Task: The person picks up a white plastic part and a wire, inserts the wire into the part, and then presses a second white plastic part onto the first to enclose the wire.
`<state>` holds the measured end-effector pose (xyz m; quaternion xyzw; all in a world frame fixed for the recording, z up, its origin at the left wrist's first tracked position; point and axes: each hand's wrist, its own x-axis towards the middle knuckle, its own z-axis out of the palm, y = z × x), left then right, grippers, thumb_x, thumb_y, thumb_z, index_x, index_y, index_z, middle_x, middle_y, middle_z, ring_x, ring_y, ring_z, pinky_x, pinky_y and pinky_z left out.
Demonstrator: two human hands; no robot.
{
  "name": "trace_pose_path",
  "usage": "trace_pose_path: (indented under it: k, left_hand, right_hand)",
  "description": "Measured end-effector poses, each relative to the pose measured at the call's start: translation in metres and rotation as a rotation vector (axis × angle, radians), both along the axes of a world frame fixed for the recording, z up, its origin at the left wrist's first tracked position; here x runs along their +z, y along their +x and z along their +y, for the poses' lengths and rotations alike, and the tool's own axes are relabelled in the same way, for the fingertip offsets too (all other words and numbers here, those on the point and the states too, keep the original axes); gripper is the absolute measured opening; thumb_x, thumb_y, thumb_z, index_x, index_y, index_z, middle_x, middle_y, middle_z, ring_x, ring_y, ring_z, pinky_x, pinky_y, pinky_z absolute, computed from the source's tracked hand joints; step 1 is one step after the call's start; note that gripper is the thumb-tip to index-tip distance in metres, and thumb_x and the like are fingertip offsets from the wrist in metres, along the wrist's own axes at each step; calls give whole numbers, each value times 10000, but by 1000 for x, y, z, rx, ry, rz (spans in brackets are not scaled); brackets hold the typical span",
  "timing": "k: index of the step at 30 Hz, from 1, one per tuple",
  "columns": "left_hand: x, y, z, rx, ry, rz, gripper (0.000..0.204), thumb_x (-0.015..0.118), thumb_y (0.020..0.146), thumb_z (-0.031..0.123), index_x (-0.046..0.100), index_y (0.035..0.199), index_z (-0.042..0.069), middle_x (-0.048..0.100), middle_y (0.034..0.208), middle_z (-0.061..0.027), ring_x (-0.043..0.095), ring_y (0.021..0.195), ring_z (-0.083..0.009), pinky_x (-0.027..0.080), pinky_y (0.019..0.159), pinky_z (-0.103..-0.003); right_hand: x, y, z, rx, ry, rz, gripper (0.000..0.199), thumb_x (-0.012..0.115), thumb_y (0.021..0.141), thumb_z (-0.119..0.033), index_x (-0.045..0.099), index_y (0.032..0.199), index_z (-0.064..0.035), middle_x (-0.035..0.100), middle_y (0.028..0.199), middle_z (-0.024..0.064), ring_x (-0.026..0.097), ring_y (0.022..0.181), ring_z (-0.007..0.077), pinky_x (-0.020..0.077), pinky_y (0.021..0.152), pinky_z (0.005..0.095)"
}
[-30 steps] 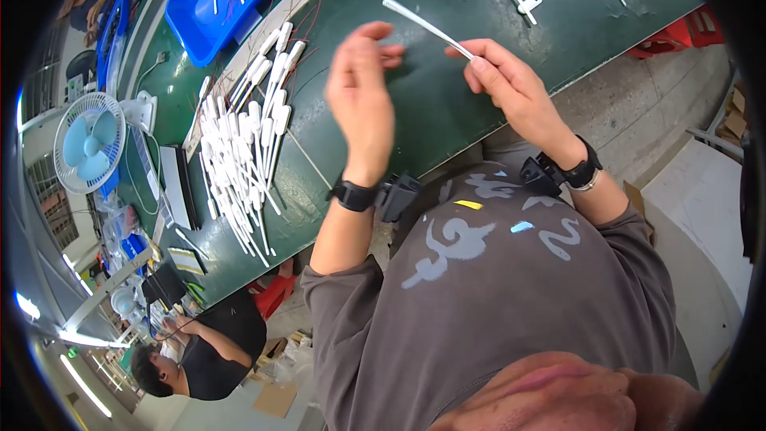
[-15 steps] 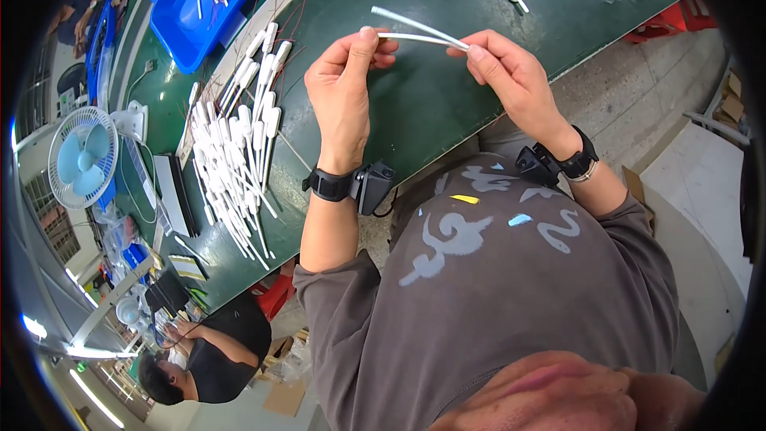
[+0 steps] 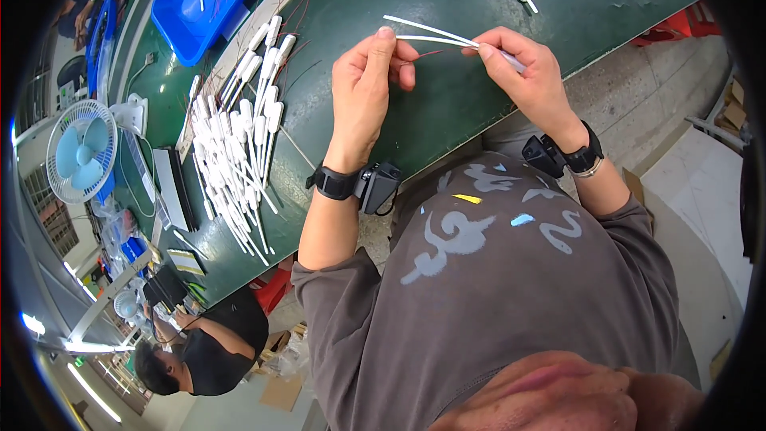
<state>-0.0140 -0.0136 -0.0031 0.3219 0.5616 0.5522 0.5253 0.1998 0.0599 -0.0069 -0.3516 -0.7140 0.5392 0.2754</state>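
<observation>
- Above the green table, two thin white sticks are held between the hands, just in front of the chest.
- Both sticks are seen as slender, pale and straight; they spread slightly apart toward the left and meet at the right, where a thicker white end is gripped.
- At the left tips, the left hand is closed lightly, its thumb and forefinger pinched on the sticks; a fine red wire is seen beside them.
- The right hand is clamped on the thicker end, fingers curled round it.
- A black band is worn on each wrist.
- Further left on the table, a heap of similar white pieces is laid out, with a blue tray behind it and a small fan nearby.
</observation>
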Motion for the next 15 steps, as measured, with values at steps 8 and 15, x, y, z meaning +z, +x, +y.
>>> trace_pose_path:
  k: [8, 15]
  left_hand:
    - [-3, -6, 0, -9, -96, -108, 355, 529, 1028, 244, 659, 816, -8, 584, 611, -39, 529, 549, -112, 445, 562, -264]
    - [-2, -11, -2, -119, -199, -165, 356, 541, 1021, 249, 652, 782, 9, 587, 600, -46, 529, 531, -120, 440, 545, -262]
  right_hand:
    - [2, -5, -7, -19, 116, -35, 146, 633, 969, -95, 712, 1062, -16, 620, 784, -16, 528, 715, 43, 424, 640, 208]
    - [-3, -1, -6, -24, 203, 40, 132, 678, 933, -63, 731, 1045, -17, 634, 809, 9, 555, 722, 71, 425, 636, 221]
